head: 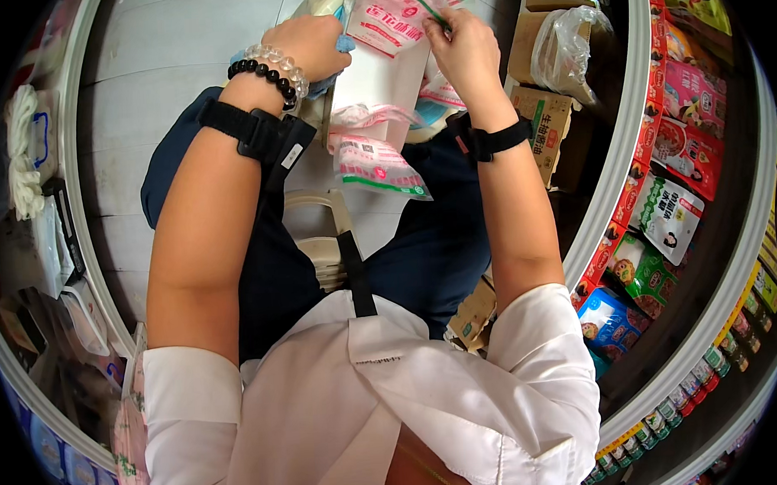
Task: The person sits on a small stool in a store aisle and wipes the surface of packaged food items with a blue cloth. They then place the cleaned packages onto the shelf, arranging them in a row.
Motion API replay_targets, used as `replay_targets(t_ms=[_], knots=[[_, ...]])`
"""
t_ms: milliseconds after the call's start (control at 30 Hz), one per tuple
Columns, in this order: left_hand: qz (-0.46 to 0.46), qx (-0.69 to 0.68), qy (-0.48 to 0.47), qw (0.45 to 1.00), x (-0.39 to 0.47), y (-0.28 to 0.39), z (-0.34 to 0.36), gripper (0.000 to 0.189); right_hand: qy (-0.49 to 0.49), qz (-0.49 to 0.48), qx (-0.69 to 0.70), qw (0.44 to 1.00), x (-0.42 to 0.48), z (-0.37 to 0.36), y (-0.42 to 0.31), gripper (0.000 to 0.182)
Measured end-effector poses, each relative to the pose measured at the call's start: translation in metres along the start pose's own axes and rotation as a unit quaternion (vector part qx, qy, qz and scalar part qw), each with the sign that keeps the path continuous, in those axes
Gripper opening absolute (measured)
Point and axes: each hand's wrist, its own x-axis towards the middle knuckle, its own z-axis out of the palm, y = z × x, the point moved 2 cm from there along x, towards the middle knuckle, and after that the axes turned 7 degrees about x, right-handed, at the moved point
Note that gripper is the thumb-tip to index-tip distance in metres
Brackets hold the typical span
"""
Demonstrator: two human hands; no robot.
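Note:
My right hand [468, 57] pinches the green-edged corner of a pink-and-clear plastic packet [391, 15] with printing on it. Bunched in my left hand [308, 48] is a blue cloth [329, 82], close to the packet's left side. Both hands are above a white box [372, 81] on the floor between my knees. Another pink packet with a green edge [382, 168] hangs over the near end of the box. More packets lie partly hidden to the right of it. Whether the cloth touches the held packet is unclear.
A cream plastic stool [317, 245] stands between my legs. Cardboard boxes [539, 128] and a clear plastic bag [565, 46] are at the right, before shelves of bagged goods [670, 211] and small jars. A shelf with white gloves [25, 151] runs along the left.

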Motion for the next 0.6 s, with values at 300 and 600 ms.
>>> replay_targets(t_ms=[300, 600], knots=[[0.011, 0.006, -0.003, 1.0, 0.0, -0.001, 0.002, 0.029, -0.215, 0.009, 0.25, 0.944, -0.054, -0.019, -0.016, 0.014], [0.01, 0.011, -0.005, 1.0, 0.0, -0.002, 0.003, 0.036, -0.375, 0.009, 0.258, 0.89, -0.065, -0.021, -0.022, 0.023]])
